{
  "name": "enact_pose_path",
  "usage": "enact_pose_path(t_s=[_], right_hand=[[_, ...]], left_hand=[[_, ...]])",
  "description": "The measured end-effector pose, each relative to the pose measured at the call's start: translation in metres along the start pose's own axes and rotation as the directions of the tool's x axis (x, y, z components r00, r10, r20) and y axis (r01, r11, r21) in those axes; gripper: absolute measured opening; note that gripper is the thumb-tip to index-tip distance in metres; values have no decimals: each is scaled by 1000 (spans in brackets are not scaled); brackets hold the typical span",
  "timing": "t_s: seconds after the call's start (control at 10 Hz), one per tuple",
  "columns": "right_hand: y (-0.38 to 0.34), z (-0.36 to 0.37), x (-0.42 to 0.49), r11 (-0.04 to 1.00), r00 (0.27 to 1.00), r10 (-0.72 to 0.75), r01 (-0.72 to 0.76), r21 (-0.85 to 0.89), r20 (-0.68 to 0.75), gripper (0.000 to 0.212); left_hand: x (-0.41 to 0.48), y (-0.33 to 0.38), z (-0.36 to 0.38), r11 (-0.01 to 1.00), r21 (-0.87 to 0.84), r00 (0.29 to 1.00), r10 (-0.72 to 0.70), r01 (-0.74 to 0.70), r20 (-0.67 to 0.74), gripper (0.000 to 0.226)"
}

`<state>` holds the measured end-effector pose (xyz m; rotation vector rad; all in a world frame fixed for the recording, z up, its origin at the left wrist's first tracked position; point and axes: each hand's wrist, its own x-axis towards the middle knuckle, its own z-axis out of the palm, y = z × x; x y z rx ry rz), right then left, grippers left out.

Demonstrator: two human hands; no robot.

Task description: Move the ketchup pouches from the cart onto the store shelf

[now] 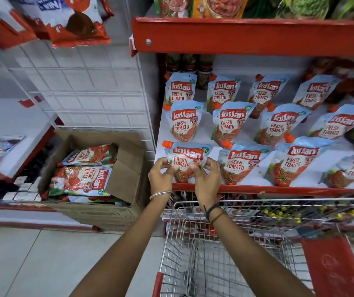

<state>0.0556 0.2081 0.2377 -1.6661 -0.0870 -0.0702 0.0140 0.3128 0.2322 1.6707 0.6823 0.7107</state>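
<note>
A blue and red ketchup pouch with an orange cap lies at the front left corner of the white store shelf. My left hand grips its left side and my right hand grips its right side. Several more ketchup pouches lie in rows across the same shelf, labels up. The wire cart stands directly below my forearms, against the shelf's red front edge. I see no pouches inside the part of its basket that shows.
A cardboard box with more ketchup pouches sits on the floor to the left of the shelf. A white wire grid panel stands behind it. A red upper shelf overhangs the pouches. Dark jars stand at the shelf's back.
</note>
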Motion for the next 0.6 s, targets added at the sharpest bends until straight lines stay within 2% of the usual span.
enact_pose_path(t_s=[0.2,0.3,0.4,0.5,0.6], right_hand=[[3,-2,0,1000,999,9,-8,-17,52,29],[3,-6,1,998,995,25,-20,-54,94,29],[-3,-17,-4,995,975,88,-77,-60,206,36],[-5,-41,-15,992,957,114,-94,-84,267,52],[-1,-84,-41,985,939,171,-160,-61,298,52]], left_hand=[[-7,3,1,999,-27,999,-31,32,31,20],[-13,8,0,993,-85,995,-71,77,72,42],[-28,16,-3,994,-93,999,-53,53,5,57],[-42,37,-5,982,-62,967,161,-176,-196,54],[-50,79,-1,887,55,866,460,-458,-197,52]])
